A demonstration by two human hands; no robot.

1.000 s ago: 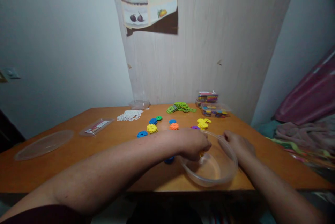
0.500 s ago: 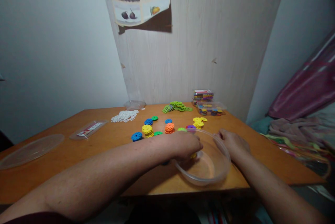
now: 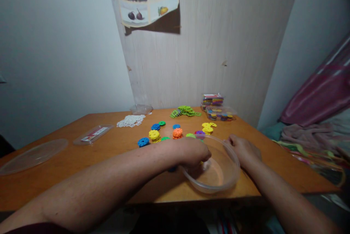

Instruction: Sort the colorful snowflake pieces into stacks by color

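Note:
A round clear plastic tub (image 3: 216, 186) stands near the front edge of the table. My left hand (image 3: 195, 153) reaches inside it from the left, fingers closed and turned down, with a bit of a yellow flower-shaped disc (image 3: 201, 163) showing beneath them. At the tub's right side, my right hand (image 3: 243, 150) curls against the rim; its fingertips are partly hidden. Beyond the tub lie stacks of toothed plastic discs: yellow (image 3: 155, 136), orange (image 3: 177, 133), blue (image 3: 143, 142), purple (image 3: 200, 133) and light green (image 3: 190, 135).
On the left are a round clear lid (image 3: 34, 156) and a labelled clear lid (image 3: 93, 134). White lattice pieces (image 3: 131, 121), an upturned clear box (image 3: 141, 109) and a green pile (image 3: 185, 111) lie farther back. Filled clear boxes (image 3: 221, 114) stand at the back right.
My left hand has shifted very slightly within the tub, and less of the yellow disc shows under its fingers. My right hand stays at the rim.

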